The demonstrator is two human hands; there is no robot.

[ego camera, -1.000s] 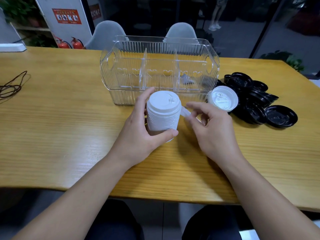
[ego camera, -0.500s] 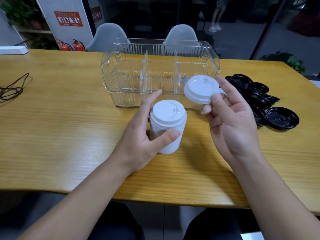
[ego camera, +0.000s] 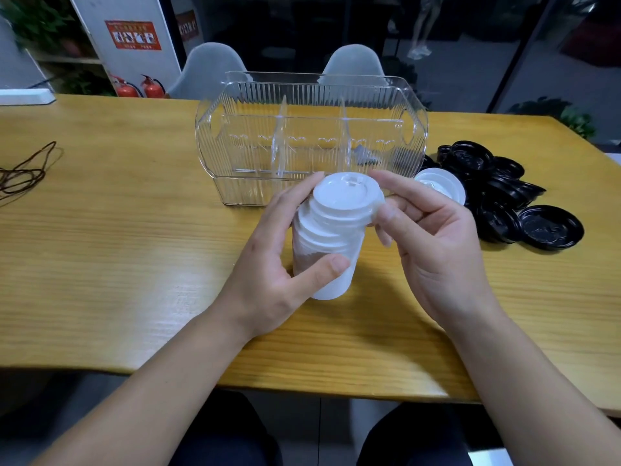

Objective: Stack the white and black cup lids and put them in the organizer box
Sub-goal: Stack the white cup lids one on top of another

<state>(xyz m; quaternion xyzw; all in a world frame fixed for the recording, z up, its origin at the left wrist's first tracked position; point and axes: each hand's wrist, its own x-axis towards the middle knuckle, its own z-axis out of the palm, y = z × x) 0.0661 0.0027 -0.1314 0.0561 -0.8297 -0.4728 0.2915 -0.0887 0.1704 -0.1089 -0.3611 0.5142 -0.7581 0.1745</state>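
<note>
My left hand (ego camera: pixel 279 264) grips a tall stack of white lids (ego camera: pixel 327 253) standing on the wooden table. My right hand (ego camera: pixel 433 240) pinches the rim of one white lid (ego camera: pixel 346 200) that sits tilted on top of the stack. Another white lid (ego camera: pixel 440 186) lies upside down just right of my right hand. A heap of black lids (ego camera: pixel 504 193) covers the table to the right. The clear ribbed organizer box (ego camera: pixel 312 136) stands behind the stack, its three compartments showing no lids.
A brown cord (ego camera: pixel 23 173) lies coiled at the table's left edge. Two grey chairs (ego camera: pixel 208 72) stand behind the far side. The table's front edge (ego camera: pixel 302 381) runs close to my lap.
My right hand has carried a white lid from the air beside the box down onto the top of the stack. My left hand has kept its grip on the stack.
</note>
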